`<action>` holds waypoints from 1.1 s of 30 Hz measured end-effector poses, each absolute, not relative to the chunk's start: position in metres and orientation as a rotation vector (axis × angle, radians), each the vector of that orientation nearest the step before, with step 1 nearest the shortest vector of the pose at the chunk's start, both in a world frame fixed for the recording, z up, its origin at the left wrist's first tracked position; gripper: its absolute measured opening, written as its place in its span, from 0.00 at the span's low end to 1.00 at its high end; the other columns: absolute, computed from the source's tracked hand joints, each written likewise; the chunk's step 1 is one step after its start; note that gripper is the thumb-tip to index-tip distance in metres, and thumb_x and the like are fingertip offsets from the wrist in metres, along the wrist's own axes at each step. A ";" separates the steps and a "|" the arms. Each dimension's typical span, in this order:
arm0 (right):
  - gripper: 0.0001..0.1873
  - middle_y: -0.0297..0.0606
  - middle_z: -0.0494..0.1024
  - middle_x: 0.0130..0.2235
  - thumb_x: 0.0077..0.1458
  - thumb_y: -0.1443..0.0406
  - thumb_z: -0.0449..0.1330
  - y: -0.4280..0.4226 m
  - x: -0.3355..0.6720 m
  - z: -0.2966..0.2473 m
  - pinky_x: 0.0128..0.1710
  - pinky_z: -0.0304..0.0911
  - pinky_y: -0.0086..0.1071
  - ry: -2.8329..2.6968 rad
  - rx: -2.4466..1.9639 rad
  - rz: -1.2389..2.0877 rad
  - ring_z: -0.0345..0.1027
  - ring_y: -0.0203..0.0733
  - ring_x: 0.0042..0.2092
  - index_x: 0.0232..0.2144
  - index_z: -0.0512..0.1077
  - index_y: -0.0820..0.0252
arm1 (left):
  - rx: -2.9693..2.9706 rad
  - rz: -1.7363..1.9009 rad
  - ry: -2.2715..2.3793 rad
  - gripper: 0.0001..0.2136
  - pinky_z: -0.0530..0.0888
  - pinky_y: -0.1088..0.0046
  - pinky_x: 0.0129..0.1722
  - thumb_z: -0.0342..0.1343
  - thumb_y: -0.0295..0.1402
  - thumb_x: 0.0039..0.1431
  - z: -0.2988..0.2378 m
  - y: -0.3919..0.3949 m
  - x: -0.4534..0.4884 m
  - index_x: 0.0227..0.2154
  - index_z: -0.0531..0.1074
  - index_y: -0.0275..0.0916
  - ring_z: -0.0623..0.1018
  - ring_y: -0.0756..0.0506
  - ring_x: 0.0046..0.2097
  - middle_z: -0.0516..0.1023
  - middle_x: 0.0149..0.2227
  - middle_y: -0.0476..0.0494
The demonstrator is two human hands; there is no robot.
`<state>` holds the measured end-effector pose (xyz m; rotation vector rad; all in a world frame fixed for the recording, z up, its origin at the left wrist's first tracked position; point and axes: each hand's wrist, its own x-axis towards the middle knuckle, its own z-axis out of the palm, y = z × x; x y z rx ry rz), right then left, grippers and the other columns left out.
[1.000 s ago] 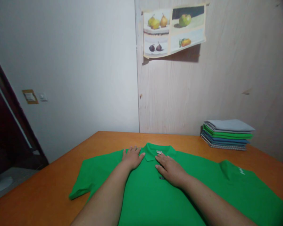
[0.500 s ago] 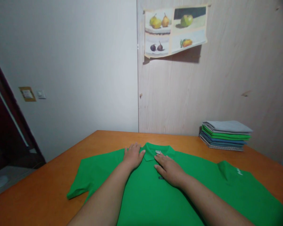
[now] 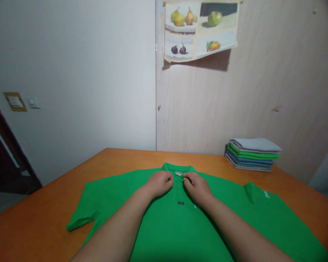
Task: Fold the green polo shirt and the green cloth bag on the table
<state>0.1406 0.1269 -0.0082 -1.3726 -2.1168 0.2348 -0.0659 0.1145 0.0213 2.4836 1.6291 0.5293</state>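
At lower centre, the left hand [image 3: 160, 183] and right hand [image 3: 196, 186] pinched the collar [image 3: 177, 168], keeping the green polo [image 3: 164, 229] flat.

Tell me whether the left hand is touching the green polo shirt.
Touching. The head view shows the left hand curled on the green polo shirt just below its collar, fingertips pressed into the fabric with no gap.

It was a plain room in a home; a curling fruit poster [image 3: 200, 31] hung on a pale wood-grain panel [image 3: 235, 102]; a light switch [image 3: 32, 103] sat on the white wall [image 3: 84, 91]; folded shirts [image 3: 253, 154] lay stacked on the orange surface [image 3: 43, 218].
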 end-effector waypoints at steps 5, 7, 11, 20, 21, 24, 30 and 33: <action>0.20 0.40 0.78 0.49 0.60 0.61 0.53 0.124 0.136 -0.009 0.48 0.62 0.35 -2.190 -1.452 0.207 0.70 0.47 0.50 0.52 0.74 0.55 | 2.520 0.502 1.507 0.10 0.69 0.74 0.36 0.52 0.29 0.57 0.020 0.115 -0.062 0.34 0.79 0.42 0.78 0.45 0.39 0.82 0.36 0.48; 0.21 0.41 0.77 0.50 0.60 0.61 0.53 0.123 0.135 -0.008 0.47 0.62 0.35 -2.224 -1.472 0.194 0.71 0.48 0.50 0.55 0.73 0.53 | 2.526 0.505 1.475 0.11 0.70 0.73 0.39 0.52 0.29 0.57 0.018 0.116 -0.062 0.36 0.80 0.43 0.78 0.45 0.42 0.83 0.39 0.48; 0.23 0.41 0.77 0.49 0.61 0.61 0.52 0.121 0.134 -0.003 0.44 0.61 0.36 -2.295 -1.511 0.172 0.71 0.48 0.48 0.57 0.71 0.49 | 2.539 0.505 1.446 0.13 0.71 0.71 0.45 0.54 0.31 0.58 0.013 0.120 -0.063 0.42 0.80 0.45 0.78 0.43 0.46 0.82 0.44 0.48; 0.15 0.37 0.79 0.41 0.55 0.64 0.54 0.127 0.137 -0.009 0.35 0.56 0.32 -2.222 -1.429 0.287 0.70 0.44 0.40 0.42 0.76 0.51 | 2.435 0.517 1.412 0.13 0.71 0.72 0.46 0.54 0.33 0.60 0.010 0.123 -0.065 0.45 0.80 0.47 0.78 0.45 0.47 0.82 0.45 0.50; 0.13 0.36 0.79 0.39 0.54 0.65 0.54 0.127 0.138 -0.009 0.33 0.54 0.31 -2.206 -1.434 0.295 0.70 0.42 0.38 0.40 0.76 0.52 | 2.414 0.511 1.432 0.13 0.71 0.73 0.45 0.54 0.32 0.59 0.010 0.122 -0.064 0.44 0.80 0.46 0.78 0.45 0.46 0.82 0.44 0.50; 0.10 0.32 0.76 0.31 0.53 0.66 0.53 0.128 0.140 -0.010 0.29 0.52 0.29 -2.158 -1.424 0.343 0.67 0.39 0.32 0.36 0.73 0.53 | 2.372 0.494 1.492 0.12 0.70 0.76 0.37 0.55 0.33 0.57 0.011 0.122 -0.063 0.41 0.80 0.45 0.78 0.46 0.41 0.82 0.39 0.51; 0.05 0.28 0.68 0.25 0.52 0.64 0.53 0.131 0.145 -0.015 0.29 0.53 0.28 -2.035 -1.272 0.495 0.62 0.37 0.29 0.30 0.68 0.54 | 2.364 0.461 1.549 0.13 0.66 0.75 0.31 0.60 0.42 0.52 0.017 0.117 -0.058 0.40 0.78 0.44 0.76 0.46 0.36 0.79 0.34 0.51; 0.05 0.28 0.67 0.25 0.52 0.63 0.53 0.133 0.146 -0.018 0.30 0.54 0.29 -1.997 -1.209 0.514 0.62 0.37 0.29 0.31 0.68 0.54 | 2.392 0.454 1.565 0.15 0.67 0.74 0.33 0.61 0.43 0.50 0.020 0.113 -0.055 0.41 0.77 0.46 0.75 0.44 0.37 0.78 0.35 0.51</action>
